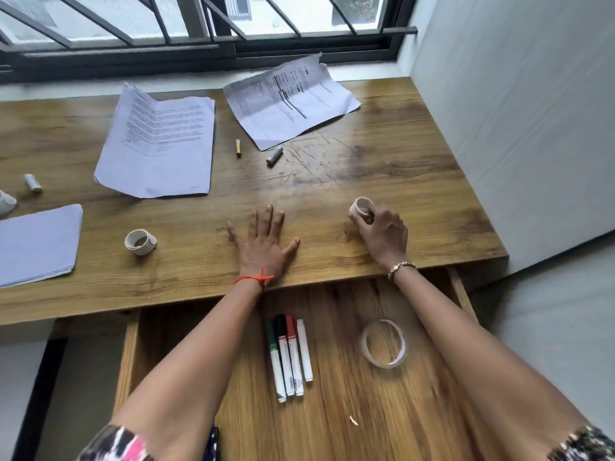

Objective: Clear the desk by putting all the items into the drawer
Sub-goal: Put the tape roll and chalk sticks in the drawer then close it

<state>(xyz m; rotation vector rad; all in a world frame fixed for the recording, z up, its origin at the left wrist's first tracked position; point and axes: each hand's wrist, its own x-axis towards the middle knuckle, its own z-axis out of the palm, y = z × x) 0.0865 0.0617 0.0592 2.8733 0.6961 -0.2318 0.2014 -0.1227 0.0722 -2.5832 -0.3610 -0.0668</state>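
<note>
The right hand (382,232) holds a small roll (361,207) of tape. Its fingers and thumb curl round the roll. The roll is at the desk (382,161) top, near the front edge on the right side; I cannot tell if it touches the wood. Its hole tips up and away from the person.

The left hand (263,241) lies flat on the desk with its fingers spread wide. It holds nothing. It is well apart from the right hand. A red thread (254,278) is tied round the left wrist. A bracelet (401,268) is on the right wrist.

The drawer (332,427) is pulled out under the front of the desk, and both arms reach over it. Four markers (289,357) lie side by side in it, touching each other. Their caps are green, black, red and white. A thin tape ring (383,343) lies flat in the drawer, to the right of the markers. A tiny scrap (353,420) lies nearer the person.

More things are on the desk. A second roll (140,241) sits to the left of the left hand. A yellow battery (238,148) and a silver battery (274,155) lie near each other farther back. A third battery (32,183) is far on the left. One printed sheet (159,144) lies at the back left. A creased sheet (289,98) lies at the back by the window (199,28). A paper stack (36,244) lies at the left edge.
</note>
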